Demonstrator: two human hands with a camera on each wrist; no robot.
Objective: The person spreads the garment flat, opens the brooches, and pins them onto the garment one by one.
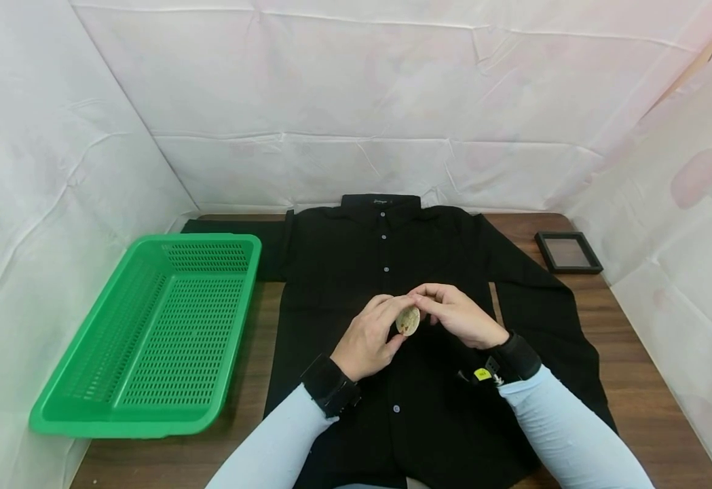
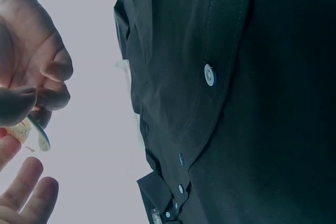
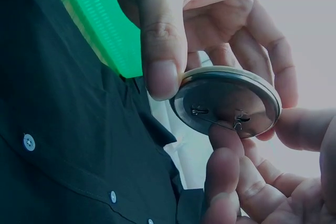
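Note:
A round pin-back button badge [image 1: 407, 321] is held above a black button-up shirt [image 1: 343, 272] laid out flat. My left hand [image 1: 370, 336] grips its rim between thumb and fingers. The right hand [image 1: 456, 316] meets the badge at its upper right edge. In the right wrist view, the badge's shiny metal back [image 3: 220, 95] faces the camera, with a thin wire pin [image 3: 218, 123] across it. Right fingertips [image 3: 227, 139] touch the pin and the rim. The left wrist view shows the badge [image 2: 21, 129] only partly between the fingers.
To the left stands a green perforated basket [image 1: 250, 272], overlapping one shirt sleeve. A small black-framed box [image 1: 569, 252] lies at the back right of the wooden table [image 1: 649, 367]. White sheeting [image 1: 362, 81] walls in the back and sides.

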